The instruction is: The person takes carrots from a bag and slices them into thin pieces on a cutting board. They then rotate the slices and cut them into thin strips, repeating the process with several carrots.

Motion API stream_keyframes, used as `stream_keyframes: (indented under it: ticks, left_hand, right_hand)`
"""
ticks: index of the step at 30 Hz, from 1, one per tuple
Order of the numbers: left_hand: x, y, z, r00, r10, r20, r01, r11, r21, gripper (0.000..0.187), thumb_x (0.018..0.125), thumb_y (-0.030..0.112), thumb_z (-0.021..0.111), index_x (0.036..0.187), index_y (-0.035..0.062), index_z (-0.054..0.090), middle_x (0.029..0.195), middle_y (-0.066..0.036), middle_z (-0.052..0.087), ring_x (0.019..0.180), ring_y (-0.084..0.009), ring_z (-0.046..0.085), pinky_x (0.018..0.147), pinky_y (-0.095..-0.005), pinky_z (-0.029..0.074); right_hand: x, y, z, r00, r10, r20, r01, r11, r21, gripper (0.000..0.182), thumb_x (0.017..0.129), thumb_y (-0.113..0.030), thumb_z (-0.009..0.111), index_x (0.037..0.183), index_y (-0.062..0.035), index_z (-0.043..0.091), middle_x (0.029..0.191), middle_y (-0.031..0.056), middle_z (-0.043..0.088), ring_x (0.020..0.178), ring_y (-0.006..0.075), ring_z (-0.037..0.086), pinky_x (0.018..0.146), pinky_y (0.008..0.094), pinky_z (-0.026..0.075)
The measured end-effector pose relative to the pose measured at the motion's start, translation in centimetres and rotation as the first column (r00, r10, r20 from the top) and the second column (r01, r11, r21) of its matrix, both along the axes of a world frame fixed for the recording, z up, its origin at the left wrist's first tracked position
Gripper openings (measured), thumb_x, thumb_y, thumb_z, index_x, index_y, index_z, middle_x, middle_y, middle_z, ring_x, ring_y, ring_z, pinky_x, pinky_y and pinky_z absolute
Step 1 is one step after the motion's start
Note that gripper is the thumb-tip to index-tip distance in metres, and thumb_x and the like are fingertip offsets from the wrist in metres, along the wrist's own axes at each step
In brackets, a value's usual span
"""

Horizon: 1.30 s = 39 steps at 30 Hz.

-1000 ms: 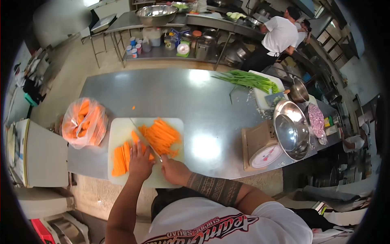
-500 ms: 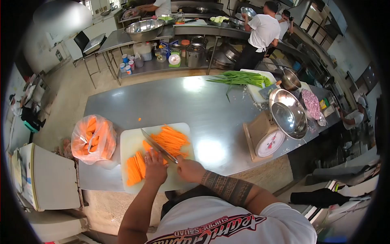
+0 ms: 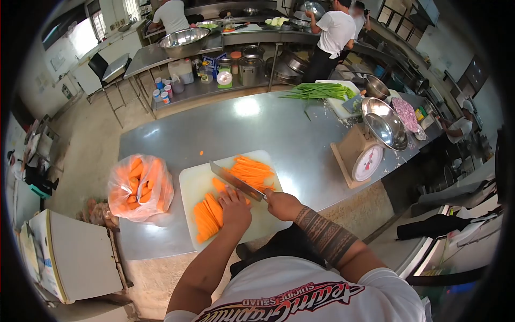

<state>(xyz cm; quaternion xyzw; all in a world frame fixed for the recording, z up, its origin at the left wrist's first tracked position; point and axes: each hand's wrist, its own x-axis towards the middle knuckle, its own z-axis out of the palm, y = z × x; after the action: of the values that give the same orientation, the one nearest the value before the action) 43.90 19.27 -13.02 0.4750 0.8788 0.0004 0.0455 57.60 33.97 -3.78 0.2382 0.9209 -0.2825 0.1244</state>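
Note:
My right hand point(image 3: 283, 205) is closed round the handle of a kitchen knife point(image 3: 236, 181), its broad blade slanting across the white cutting board point(image 3: 263, 225). Beside the blade, my left hand point(image 3: 236, 209) presses its fingers down on carrot slices point(image 3: 219, 185), partly covering them. Cut carrot strips point(image 3: 249, 169) lie in a heap on the far side of the knife. Flat carrot slices point(image 3: 207, 216) overlap in a row to the left of my left hand. A clear plastic bag point(image 3: 140, 188) of peeled carrots stands left of the board.
The steel table point(image 3: 214, 129) also bears a dial scale point(image 3: 367, 161), metal bowls point(image 3: 383, 123), green onions point(image 3: 322, 91) on another board and a bag of chopped purplish food point(image 3: 405, 114). A small carrot bit point(image 3: 201, 153) lies beyond the board. Co-workers point(image 3: 335, 32) stand at the back counters.
The camera view has shifted, so the table and board appear farther right. The knife's blade shows more of its broad side. Both hands keep their places on the knife and carrot slices.

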Motion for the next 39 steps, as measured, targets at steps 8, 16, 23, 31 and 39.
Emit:
stream_keyframes:
  ticks: [8,16,23,31,39]
  left_hand:
    - [0.0,-0.1,-0.1,1.000,-0.005,0.000,0.005,1.000,0.000,0.078,0.105,0.048,0.059,0.159,-0.0051,0.041,0.168,-0.039,0.024,0.150,-0.0595,0.030,0.122,-0.0647,0.028]
    - [0.2,0.1,0.0,1.000,0.005,-0.013,-0.004,1.000,0.024,0.078,0.103,0.047,0.061,0.158,-0.0051,0.043,0.167,-0.039,0.026,0.150,-0.0591,0.031,0.122,-0.0640,0.031]
    - [0.5,0.3,0.7,0.999,0.052,0.009,-0.052,0.999,0.013,0.079,0.103,0.047,0.062,0.160,-0.0044,0.042,0.168,-0.037,0.025,0.153,-0.0573,0.029,0.125,-0.0615,0.030]
    - [1.3,1.2,2.2,0.981,0.177,0.075,-0.170,0.981,-0.089,0.079,0.105,0.046,0.060,0.165,0.0007,0.035,0.175,-0.031,0.011,0.158,-0.0537,0.020,0.129,-0.0574,0.024]
    - [2.0,1.7,2.2,0.974,0.219,0.057,-0.210,0.969,-0.132,0.079,0.107,0.045,0.058,0.167,0.0027,0.031,0.176,-0.029,0.005,0.160,-0.0526,0.013,0.131,-0.0559,0.019]
  right_hand:
    - [0.0,0.3,-0.3,0.999,0.021,-0.028,-0.021,1.000,0.006,0.031,0.095,-0.013,0.057,0.124,-0.0020,0.051,0.098,0.0254,0.072,0.098,0.0448,0.071,0.087,0.0547,0.055]
    - [0.0,0.6,-1.0,0.991,0.100,-0.090,-0.106,0.992,-0.066,0.032,0.100,-0.022,0.060,0.120,0.0004,0.050,0.099,0.0266,0.072,0.098,0.0463,0.071,0.087,0.0542,0.055]
    - [0.0,1.2,-2.5,0.978,0.121,-0.172,-0.150,0.974,-0.169,0.035,0.106,-0.030,0.060,0.116,0.0015,0.049,0.099,0.0248,0.073,0.096,0.0449,0.071,0.084,0.0529,0.055]
    - [-0.1,3.0,-3.7,0.964,0.128,-0.231,-0.191,0.942,-0.275,0.035,0.107,-0.031,0.058,0.114,0.0026,0.049,0.096,0.0283,0.070,0.094,0.0476,0.070,0.083,0.0560,0.053]
    - [-0.3,4.3,-5.0,0.949,0.187,-0.255,-0.264,0.913,-0.312,0.036,0.107,-0.028,0.056,0.119,0.0045,0.048,0.106,0.0308,0.069,0.101,0.0484,0.069,0.087,0.0570,0.053]
